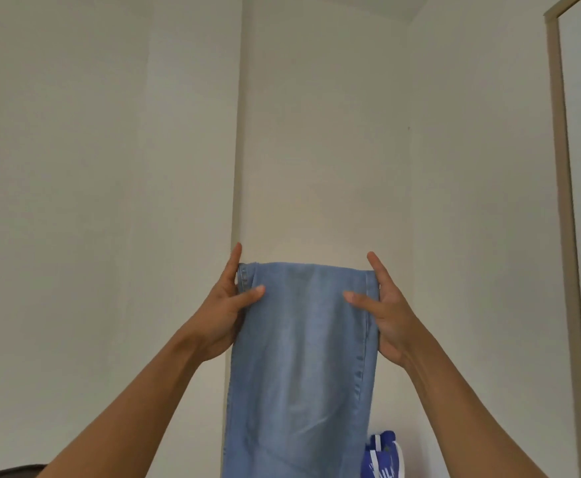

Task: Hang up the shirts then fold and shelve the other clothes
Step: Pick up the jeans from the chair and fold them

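I am holding a pair of light blue denim jeans [302, 357] up in front of me with both arms stretched out, against a plain off-white wall [75, 167] whose corner edge runs down just behind the cloth. My left hand [225, 312] has the left edge near the top: the thumb lies flat across the front of the denim, the forefinger points straight up beside the stitched seam, and the other fingers are tucked behind the cloth where I cannot see them, so the edge is pinched between them. My right hand [387, 315] does the same on the right edge, thumb pressed on the front, forefinger raised past the top corner, the remaining fingers hidden at the back. The top edge of the jeans runs almost level from one hand to the other, a little lower on the right, and the fabric hangs straight down between my forearms and out of the bottom of the view. Whether that top edge is a fold or a hem I cannot tell. Low on the right, just beside the hanging denim, part of a blue and white bag [382, 455] shows. A tan upright frame [564, 201] stands at the far right, and a dark brown rounded edge [6, 472] peeks in at the bottom left corner.
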